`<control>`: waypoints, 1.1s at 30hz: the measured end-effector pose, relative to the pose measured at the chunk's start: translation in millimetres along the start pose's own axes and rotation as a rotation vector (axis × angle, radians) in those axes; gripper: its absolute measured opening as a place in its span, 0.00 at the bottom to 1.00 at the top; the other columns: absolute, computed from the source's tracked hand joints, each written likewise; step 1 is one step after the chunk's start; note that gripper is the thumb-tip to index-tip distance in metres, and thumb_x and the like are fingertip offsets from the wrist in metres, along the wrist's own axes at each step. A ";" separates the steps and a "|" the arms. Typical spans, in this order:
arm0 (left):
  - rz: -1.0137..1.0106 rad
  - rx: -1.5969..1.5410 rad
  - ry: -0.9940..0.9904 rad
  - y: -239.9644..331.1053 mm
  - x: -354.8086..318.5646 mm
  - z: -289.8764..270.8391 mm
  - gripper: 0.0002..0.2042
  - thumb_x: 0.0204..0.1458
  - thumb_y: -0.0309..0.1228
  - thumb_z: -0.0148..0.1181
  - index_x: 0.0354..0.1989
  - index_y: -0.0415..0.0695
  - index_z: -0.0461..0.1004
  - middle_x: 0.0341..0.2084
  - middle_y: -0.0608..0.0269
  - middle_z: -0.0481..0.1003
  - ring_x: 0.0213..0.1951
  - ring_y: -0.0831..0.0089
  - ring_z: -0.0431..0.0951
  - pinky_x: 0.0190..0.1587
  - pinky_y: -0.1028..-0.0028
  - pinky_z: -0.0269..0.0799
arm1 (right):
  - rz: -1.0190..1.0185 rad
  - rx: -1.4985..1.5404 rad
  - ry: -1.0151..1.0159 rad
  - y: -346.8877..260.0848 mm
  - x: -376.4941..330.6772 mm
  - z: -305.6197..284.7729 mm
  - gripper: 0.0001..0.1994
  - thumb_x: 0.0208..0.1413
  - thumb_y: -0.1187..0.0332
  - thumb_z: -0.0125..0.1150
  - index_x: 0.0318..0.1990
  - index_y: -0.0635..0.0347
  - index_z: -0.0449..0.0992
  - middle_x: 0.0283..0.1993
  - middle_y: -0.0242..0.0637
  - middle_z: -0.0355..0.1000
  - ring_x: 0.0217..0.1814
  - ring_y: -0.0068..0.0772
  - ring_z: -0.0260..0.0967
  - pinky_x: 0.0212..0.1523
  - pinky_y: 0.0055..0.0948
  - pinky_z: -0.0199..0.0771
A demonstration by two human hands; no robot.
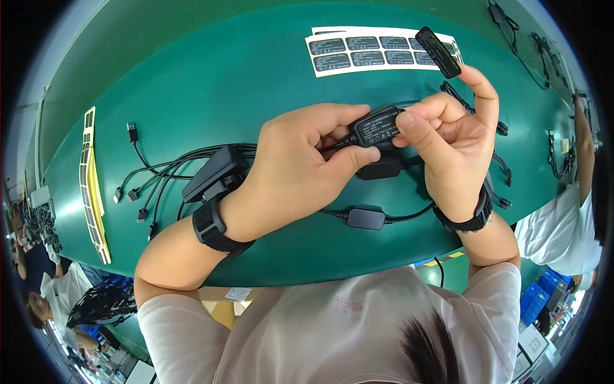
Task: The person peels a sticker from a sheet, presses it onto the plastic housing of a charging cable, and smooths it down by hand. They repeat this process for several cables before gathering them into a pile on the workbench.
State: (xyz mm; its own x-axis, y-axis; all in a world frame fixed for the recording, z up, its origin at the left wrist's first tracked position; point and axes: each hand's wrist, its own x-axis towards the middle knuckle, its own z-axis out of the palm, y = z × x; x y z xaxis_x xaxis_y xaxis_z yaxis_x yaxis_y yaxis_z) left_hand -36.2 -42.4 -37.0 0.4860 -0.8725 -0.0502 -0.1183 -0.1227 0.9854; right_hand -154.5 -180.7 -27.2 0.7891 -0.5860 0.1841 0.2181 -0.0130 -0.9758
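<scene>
My left hand (304, 150) is closed around the black box of a cable (377, 128), thumb below and fingers above, with its dark printed label facing up. The thumb and a bent finger of my right hand (451, 131) pinch the right end of that box, at the label's edge. The index finger of this hand is raised, and a loose black sticker (439, 52) clings to its tip. Under my hands lie a second black cable box (379, 169) and a smaller one (366, 218) on its cord.
Sticker sheets (332, 72) lie at the far side of the green table (211, 77), and a narrow stack of sheets (93, 185) at the left. Black cables with plugs (132, 131) spread left of my forearm. Other people (556, 230) sit at both sides.
</scene>
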 end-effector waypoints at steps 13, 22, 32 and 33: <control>0.002 0.019 0.002 2.3 0.6 0.1 0.18 0.44 0.17 0.63 0.46 0.33 0.71 0.30 0.61 0.76 0.31 0.81 0.76 0.34 0.83 0.73 | 0.015 0.014 0.003 -0.3 0.3 0.5 0.32 0.49 0.84 0.57 0.59 0.58 0.49 0.31 0.39 0.70 0.30 0.24 0.71 0.32 0.23 0.77; -0.006 0.008 0.016 2.0 0.8 0.4 0.18 0.43 0.17 0.63 0.46 0.34 0.71 0.29 0.62 0.75 0.31 0.81 0.75 0.33 0.83 0.73 | -0.020 0.000 -0.008 3.3 0.1 0.9 0.31 0.48 0.85 0.57 0.58 0.59 0.51 0.31 0.40 0.71 0.31 0.25 0.72 0.33 0.23 0.76; -0.027 -0.056 0.020 -1.1 0.0 1.3 0.18 0.44 0.17 0.62 0.46 0.34 0.71 0.31 0.61 0.76 0.32 0.81 0.76 0.35 0.83 0.73 | -0.057 -0.045 -0.020 5.0 -0.7 1.3 0.29 0.47 0.85 0.58 0.55 0.60 0.53 0.31 0.39 0.72 0.31 0.24 0.72 0.33 0.21 0.75; -0.025 -0.057 0.018 -1.5 0.0 1.6 0.18 0.44 0.17 0.62 0.46 0.34 0.71 0.31 0.61 0.76 0.32 0.81 0.76 0.35 0.83 0.73 | -0.080 -0.057 -0.017 5.0 -0.6 1.7 0.29 0.46 0.86 0.59 0.54 0.60 0.54 0.31 0.39 0.73 0.31 0.23 0.72 0.32 0.19 0.74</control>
State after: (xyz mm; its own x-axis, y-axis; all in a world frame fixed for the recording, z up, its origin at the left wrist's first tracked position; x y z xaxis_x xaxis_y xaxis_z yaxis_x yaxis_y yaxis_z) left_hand -37.4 -42.9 -38.7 0.5041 -0.8606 -0.0727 -0.0568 -0.1170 0.9915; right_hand -153.0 -179.0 -32.0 0.7804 -0.5671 0.2632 0.2482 -0.1054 -0.9630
